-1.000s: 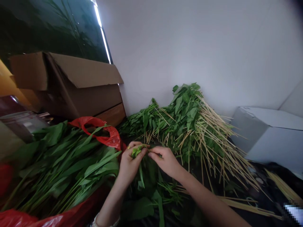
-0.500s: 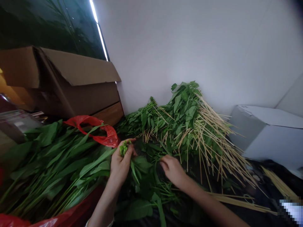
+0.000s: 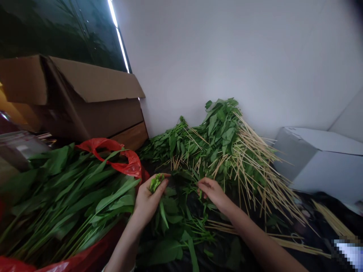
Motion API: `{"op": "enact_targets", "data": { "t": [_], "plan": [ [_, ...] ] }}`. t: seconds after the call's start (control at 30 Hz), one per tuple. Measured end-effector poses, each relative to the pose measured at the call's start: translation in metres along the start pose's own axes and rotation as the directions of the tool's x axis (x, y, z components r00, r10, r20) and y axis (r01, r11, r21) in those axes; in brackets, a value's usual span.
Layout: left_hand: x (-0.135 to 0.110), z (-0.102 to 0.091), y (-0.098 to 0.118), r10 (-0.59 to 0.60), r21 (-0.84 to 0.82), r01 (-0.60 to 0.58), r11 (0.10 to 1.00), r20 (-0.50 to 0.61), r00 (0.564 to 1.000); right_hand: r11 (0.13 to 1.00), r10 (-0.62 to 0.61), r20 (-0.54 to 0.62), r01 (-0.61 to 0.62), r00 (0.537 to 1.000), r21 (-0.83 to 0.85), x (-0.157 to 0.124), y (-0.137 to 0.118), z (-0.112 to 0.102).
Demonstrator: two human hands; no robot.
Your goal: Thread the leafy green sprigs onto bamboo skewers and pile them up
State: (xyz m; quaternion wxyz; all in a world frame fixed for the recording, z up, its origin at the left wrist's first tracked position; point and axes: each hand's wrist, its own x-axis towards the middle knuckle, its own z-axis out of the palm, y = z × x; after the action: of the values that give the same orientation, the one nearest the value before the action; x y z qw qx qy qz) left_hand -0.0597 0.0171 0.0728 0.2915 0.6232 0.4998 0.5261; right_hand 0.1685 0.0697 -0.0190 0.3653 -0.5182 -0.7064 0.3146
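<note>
My left hand [image 3: 149,198] is closed round a small folded wad of green leaves [image 3: 155,182], held up between thumb and fingers. My right hand [image 3: 213,192] hovers to its right over loose dark leaves [image 3: 172,211], fingers curled in a pinch on a thin leaf or stem I cannot make out. Just behind both hands lies a heap of skewered greens [image 3: 218,143] with pale bamboo sticks [image 3: 255,170] fanning out to the right.
A red plastic bag [image 3: 113,156] full of long-leafed greens [image 3: 65,192] fills the left. Brown cardboard boxes [image 3: 85,102] stand behind it. A grey box [image 3: 320,158] sits at the right by the white wall. More bare skewers [image 3: 334,221] lie at the far right.
The hands were joined on the leaf wad, then parted. My right hand dropped to the loose leaves and has now lifted slightly, pinching; my left keeps the wad.
</note>
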Motion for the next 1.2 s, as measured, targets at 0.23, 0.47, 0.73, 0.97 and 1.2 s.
{"op": "enact_targets", "data": {
  "t": [0.23, 0.47, 0.73, 0.97, 1.2],
  "plan": [
    [-0.001, -0.002, 0.004, 0.025, 0.008, -0.025, 1.000, 0.012, 1.000, 0.985, -0.050, 0.046, 0.057, 0.998, -0.162, 0.003, 0.000, 0.005],
    [-0.003, -0.005, 0.012, 0.028, 0.019, -0.029, 0.999, 0.048, 0.998, 0.924, -0.134, 0.076, 0.153, 0.988, -0.350, -0.003, -0.010, 0.015],
    [0.000, -0.005, 0.000, 0.011, -0.006, -0.011, 1.000, 0.066, 0.998, 0.916, -0.209, 0.329, 0.303, 0.921, -0.263, -0.052, -0.013, -0.022],
    [-0.002, 0.001, 0.002, 0.000, 0.012, -0.002, 1.000, 0.155, 0.988, 0.896, -0.110, 0.176, 0.174, 0.978, -0.408, -0.007, -0.008, -0.007],
    [-0.001, -0.003, 0.008, 0.040, 0.028, -0.045, 0.999, 0.153, 0.987, 0.848, -0.112, 0.026, 0.110, 0.993, -0.518, 0.017, 0.001, 0.021]
  ]
}}
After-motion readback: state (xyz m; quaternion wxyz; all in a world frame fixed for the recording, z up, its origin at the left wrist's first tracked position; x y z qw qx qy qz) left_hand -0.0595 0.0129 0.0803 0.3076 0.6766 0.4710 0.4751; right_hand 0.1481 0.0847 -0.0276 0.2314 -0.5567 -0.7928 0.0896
